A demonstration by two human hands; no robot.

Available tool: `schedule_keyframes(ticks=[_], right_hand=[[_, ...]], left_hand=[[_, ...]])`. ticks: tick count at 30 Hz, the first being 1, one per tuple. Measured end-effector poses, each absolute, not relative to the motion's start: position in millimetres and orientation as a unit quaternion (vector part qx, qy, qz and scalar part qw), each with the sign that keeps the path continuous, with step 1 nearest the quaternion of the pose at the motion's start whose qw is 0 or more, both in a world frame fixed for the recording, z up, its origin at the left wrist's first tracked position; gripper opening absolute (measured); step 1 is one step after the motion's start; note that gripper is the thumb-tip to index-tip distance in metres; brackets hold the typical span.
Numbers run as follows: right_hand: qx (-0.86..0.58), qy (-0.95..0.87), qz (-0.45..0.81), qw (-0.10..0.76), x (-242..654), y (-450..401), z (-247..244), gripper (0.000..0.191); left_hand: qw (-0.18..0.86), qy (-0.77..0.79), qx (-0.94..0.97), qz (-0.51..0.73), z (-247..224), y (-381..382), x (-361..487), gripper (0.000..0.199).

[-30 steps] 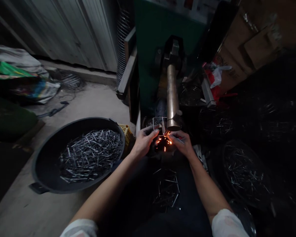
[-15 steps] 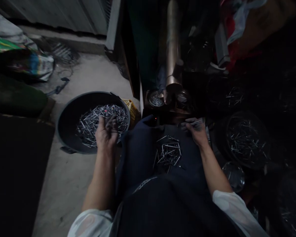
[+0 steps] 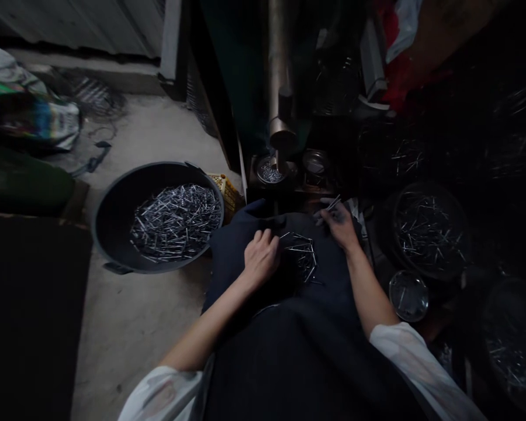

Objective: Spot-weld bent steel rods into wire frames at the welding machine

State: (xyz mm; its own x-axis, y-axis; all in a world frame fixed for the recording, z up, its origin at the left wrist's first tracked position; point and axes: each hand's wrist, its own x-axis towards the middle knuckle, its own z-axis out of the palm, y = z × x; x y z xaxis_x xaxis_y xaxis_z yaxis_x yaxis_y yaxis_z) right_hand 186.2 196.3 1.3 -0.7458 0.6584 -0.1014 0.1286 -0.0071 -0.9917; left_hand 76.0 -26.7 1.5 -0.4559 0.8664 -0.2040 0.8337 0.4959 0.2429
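Observation:
My left hand is over my lap with its fingers curled, at the left side of a small pile of thin metal pins. Its fingertips are hidden, so what they grip cannot be made out. The pins lie on the dark apron across my thighs. Right of the pile, near my knee, my right hand is closed round a few thin metal rods that stick up past its fingers. To the left stands a wide black tub holding a large heap of similar pins.
A machine with a thick metal cylinder stands ahead, above a round cup of small metal bits. A yellow crate is behind the tub. At right are a dark basin of pins and a clear round container.
My left hand has moved right, from over the tub to the pins on my lap, and its fingers have curled. My right hand still holds rods. The view has shifted slightly.

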Motion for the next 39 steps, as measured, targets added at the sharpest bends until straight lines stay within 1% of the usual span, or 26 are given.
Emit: schedule_keyframes(ticks=[3, 6, 10, 13, 15, 17, 18, 20, 23, 25, 27, 29, 31, 34, 39], right_hand=[[-0.291, -0.668, 0.652, 0.209, 186.4, 197.9, -1.1, 0.054], [-0.283, -0.669, 0.656, 0.206, 186.2, 197.5, -1.5, 0.053], [-0.289, -0.671, 0.655, 0.192, 187.5, 195.9, 2.0, 0.049], [-0.302, -0.663, 0.66, 0.185, 188.3, 195.2, 5.8, 0.047], [-0.304, -0.661, 0.662, 0.178, 187.9, 195.0, 7.6, 0.046], [-0.302, -0.663, 0.662, 0.175, 187.2, 194.8, 8.5, 0.046], [-0.301, -0.663, 0.662, 0.177, 186.9, 194.5, 8.9, 0.045], [-0.296, -0.666, 0.66, 0.181, 187.0, 192.7, 10.3, 0.042], [-0.281, -0.677, 0.652, 0.192, 189.1, 184.5, 17.5, 0.035], [-0.246, -0.703, 0.641, 0.187, 191.1, 174.4, 26.0, 0.029], [-0.176, -0.749, 0.618, 0.161, 192.0, 162.2, 35.0, 0.027], [-0.094, -0.801, 0.575, 0.138, 190.6, 150.8, 41.1, 0.032], [-0.036, -0.839, 0.526, 0.136, 186.5, 143.5, 42.8, 0.035], [0.004, -0.859, 0.487, 0.159, 178.2, 142.2, 40.1, 0.036], [0.017, -0.862, 0.477, 0.171, 169.2, 151.9, 40.0, 0.037]], left_hand=[[0.199, 0.813, 0.546, 0.035, -0.8, -17.4, 84.8, 0.026], [0.232, 0.803, 0.548, 0.016, 0.4, -9.5, 90.1, 0.03], [0.294, 0.794, 0.53, 0.043, 8.5, -22.9, 90.7, 0.022], [0.387, 0.769, 0.492, 0.132, 12.0, -43.5, 90.9, 0.017], [0.455, 0.731, 0.456, 0.225, 11.4, -53.9, 91.2, 0.014], [0.486, 0.701, 0.409, 0.324, 10.1, -59.5, 90.2, 0.011], [0.482, 0.701, 0.378, 0.366, 9.8, -60.6, 88.7, 0.011], [0.441, 0.723, 0.311, 0.431, 10.9, -60.6, 83.3, 0.014], [0.36, 0.759, 0.227, 0.493, 17.2, -56.9, 71.5, 0.02], [0.329, 0.757, 0.194, 0.531, 22.4, -52.0, 64.2, 0.023], [0.331, 0.737, 0.168, 0.565, 26.7, -45.0, 59.5, 0.026], [0.346, 0.711, 0.145, 0.595, 30.0, -36.8, 57.7, 0.029], [0.361, 0.686, 0.128, 0.619, 32.9, -29.1, 57.8, 0.03], [0.371, 0.661, 0.124, 0.64, 37.3, -21.4, 59.2, 0.03], [0.375, 0.627, 0.116, 0.672, 42.2, -17.5, 59.9, 0.031]])
